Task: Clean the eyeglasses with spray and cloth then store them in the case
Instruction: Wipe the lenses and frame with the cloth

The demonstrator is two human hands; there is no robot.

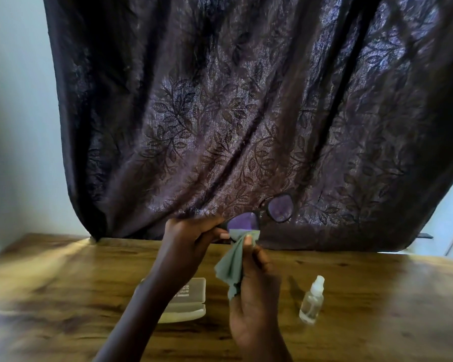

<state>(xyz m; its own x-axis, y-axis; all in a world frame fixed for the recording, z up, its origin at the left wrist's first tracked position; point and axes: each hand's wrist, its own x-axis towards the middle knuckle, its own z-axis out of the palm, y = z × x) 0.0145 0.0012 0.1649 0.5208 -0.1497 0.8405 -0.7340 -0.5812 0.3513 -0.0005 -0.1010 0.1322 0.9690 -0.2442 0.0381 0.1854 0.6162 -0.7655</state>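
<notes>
Eyeglasses were held up above the table, against the dark curtain. They looked light and fragile, best gripped by the rim, not the lens. Left hand pinched the frame end at 9 o'clock. Right hand pressed the soft cloth onto the near lens from 6 o'clock. Case lay closed below; spray bottle stood at 4 o'clock.
</notes>
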